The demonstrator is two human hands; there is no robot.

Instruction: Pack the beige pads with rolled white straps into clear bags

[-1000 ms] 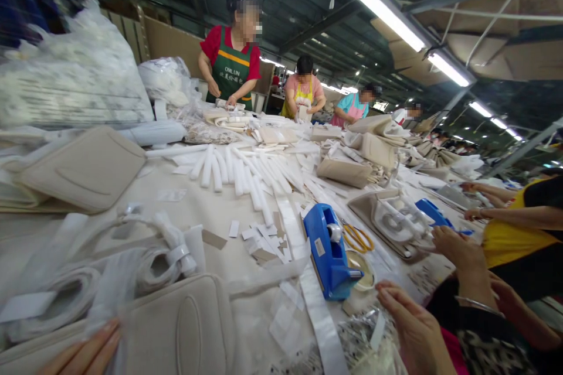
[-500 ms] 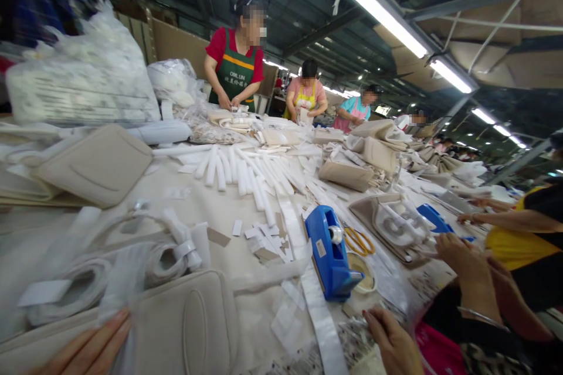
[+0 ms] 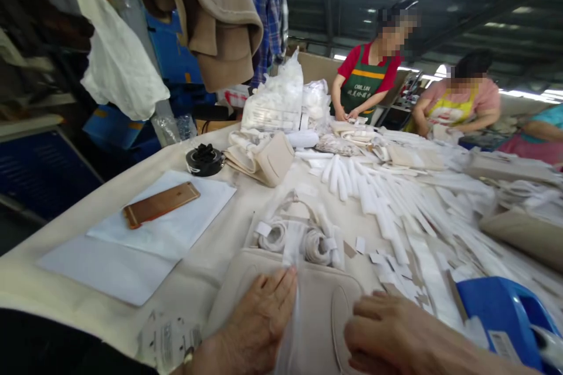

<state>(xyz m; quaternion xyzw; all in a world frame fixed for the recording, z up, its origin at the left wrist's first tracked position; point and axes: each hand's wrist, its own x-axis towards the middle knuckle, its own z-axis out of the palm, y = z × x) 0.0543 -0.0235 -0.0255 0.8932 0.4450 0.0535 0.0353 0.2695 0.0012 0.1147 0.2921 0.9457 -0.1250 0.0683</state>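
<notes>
My left hand [image 3: 259,319] lies flat, fingers stretched out, on a beige padded piece [image 3: 316,299] at the table's near edge. A strip of clear plastic film [image 3: 290,328] runs beside its fingertips. My right hand [image 3: 396,334] rests on the same piece to the right with its fingers curled under; whatever they hold is hidden. Just beyond the pad lie coiled white straps [image 3: 299,240].
A blue tape dispenser [image 3: 505,322] sits at the right. A gold phone [image 3: 160,204] lies on white sheets [image 3: 109,263] at the left, near a black roll [image 3: 204,159]. White rolled strips [image 3: 352,179] and paper scraps cover the middle. People work at the far side [image 3: 367,79]. Clothes hang at the upper left [image 3: 220,17].
The view has swung left and down. My right hand has moved from beside the tape dispenser onto the beige pad. My left hand has moved further onto the pad.
</notes>
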